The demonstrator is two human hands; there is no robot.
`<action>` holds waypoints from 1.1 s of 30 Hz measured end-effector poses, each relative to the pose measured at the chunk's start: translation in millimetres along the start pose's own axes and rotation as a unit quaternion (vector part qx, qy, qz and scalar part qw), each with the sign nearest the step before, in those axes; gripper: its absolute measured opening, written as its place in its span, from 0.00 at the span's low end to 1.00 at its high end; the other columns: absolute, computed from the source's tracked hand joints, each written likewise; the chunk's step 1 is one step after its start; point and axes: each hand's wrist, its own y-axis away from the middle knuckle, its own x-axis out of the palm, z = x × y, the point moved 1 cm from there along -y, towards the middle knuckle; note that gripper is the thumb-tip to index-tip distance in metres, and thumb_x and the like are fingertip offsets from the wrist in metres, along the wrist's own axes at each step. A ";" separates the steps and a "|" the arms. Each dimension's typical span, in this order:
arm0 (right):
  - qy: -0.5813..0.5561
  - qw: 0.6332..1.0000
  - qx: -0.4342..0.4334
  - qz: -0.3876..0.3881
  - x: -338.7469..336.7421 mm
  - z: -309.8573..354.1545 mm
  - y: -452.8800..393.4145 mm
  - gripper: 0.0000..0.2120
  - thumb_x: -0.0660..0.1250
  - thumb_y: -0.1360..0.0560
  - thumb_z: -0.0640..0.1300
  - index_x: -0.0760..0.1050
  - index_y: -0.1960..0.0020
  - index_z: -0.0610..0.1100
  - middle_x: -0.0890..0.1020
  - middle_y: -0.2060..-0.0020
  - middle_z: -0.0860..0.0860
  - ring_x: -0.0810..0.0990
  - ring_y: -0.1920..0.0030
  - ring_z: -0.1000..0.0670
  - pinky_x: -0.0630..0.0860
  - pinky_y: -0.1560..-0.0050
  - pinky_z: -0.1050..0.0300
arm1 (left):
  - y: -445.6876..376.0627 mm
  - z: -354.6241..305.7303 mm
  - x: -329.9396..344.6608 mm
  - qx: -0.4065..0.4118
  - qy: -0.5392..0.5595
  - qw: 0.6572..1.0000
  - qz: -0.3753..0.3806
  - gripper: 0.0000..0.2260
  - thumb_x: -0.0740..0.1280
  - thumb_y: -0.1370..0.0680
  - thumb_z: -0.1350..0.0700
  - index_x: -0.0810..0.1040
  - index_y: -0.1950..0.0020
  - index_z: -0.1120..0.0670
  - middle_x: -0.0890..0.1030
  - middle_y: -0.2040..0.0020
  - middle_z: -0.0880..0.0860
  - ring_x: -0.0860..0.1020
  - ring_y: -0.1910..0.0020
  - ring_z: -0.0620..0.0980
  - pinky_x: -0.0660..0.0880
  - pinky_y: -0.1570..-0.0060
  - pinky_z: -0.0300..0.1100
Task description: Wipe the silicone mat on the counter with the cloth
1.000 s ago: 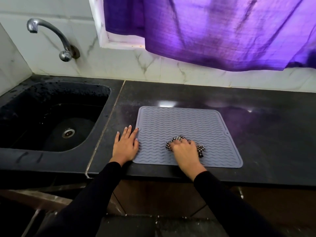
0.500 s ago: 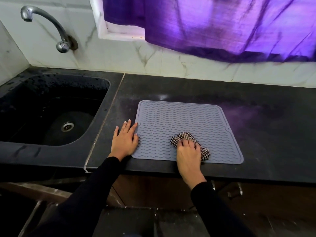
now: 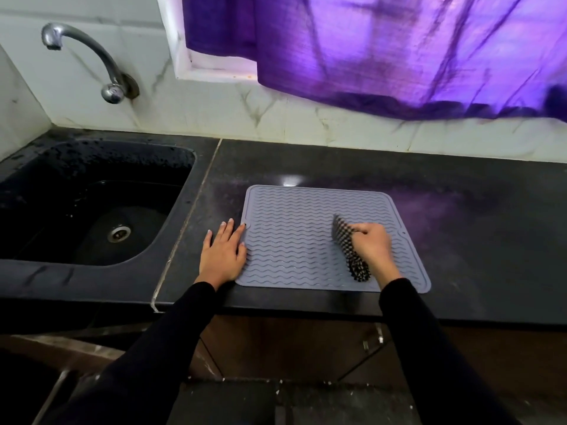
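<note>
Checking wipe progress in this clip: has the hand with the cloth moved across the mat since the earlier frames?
Yes. The right hand with the cloth has moved toward the mat's right edge, nearer the notch there; earlier it was near the middle of the front edge.

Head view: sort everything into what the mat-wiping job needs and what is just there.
Part of the job:
silicone mat
checked cloth, gripped in the right hand
left hand, flat on the mat's left edge
counter under the mat

Just there:
sink
tap
purple curtain
</note>
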 end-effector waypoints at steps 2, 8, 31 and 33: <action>0.084 0.994 -0.037 -0.059 -2.3 -3.6 7.8 0.15 0.62 0.26 0.37 0.80 0.43 0.45 0.84 0.50 0.44 0.80 0.47 0.44 0.74 0.49 0.58 | 0.1 -1.1 0.2 -0.001 0.000 1.000 -0.001 0.37 0.33 0.31 0.40 0.54 0.24 0.48 0.54 0.23 0.53 0.50 0.23 0.49 0.43 0.27 0.52; 0.431 0.878 -0.207 -0.013 42.7 -37.2 45.1 0.17 0.59 0.26 0.38 0.73 0.38 0.43 0.76 0.41 0.45 0.72 0.39 0.42 0.67 0.42 0.46 | -1.2 -1.3 4.6 -0.003 0.003 1.000 -0.007 0.33 0.37 0.27 0.42 0.55 0.24 0.49 0.54 0.23 0.53 0.50 0.24 0.50 0.43 0.27 0.52; 0.329 0.935 -0.131 -0.032 43.9 -51.3 39.4 0.25 0.57 0.25 0.45 0.64 0.29 0.42 0.70 0.31 0.43 0.66 0.30 0.44 0.58 0.28 0.50 | -2.8 3.3 3.7 0.008 0.011 1.000 -0.017 0.36 0.35 0.29 0.40 0.57 0.24 0.48 0.56 0.23 0.52 0.51 0.24 0.49 0.45 0.27 0.51; 0.343 0.928 -0.138 -0.038 53.8 -69.5 41.1 0.27 0.53 0.27 0.46 0.64 0.29 0.38 0.70 0.32 0.41 0.67 0.30 0.43 0.56 0.28 0.49 | -3.2 4.2 4.8 0.008 0.005 1.000 -0.020 0.35 0.35 0.29 0.40 0.57 0.24 0.48 0.56 0.23 0.52 0.51 0.24 0.49 0.45 0.27 0.51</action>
